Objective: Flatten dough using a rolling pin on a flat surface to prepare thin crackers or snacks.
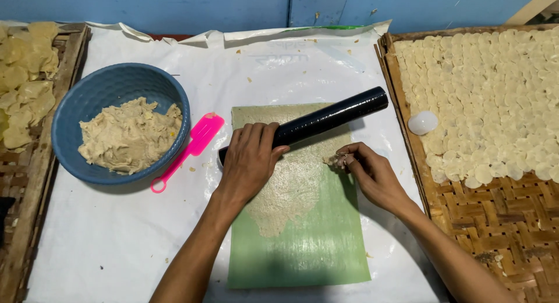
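My left hand grips the near end of a black cylindrical roller that lies slanted across a green sheet. A thin layer of beige dough is spread flat over the upper part of that sheet. My right hand rests at the sheet's right edge, its fingertips pinched on a small scrap of dough.
A blue bowl of beige dough stands at the left with a pink spatula beside it. A woven tray of pale round pieces is at the right, with a small white cup on its edge. Another woven tray sits far left. White plastic covers the table.
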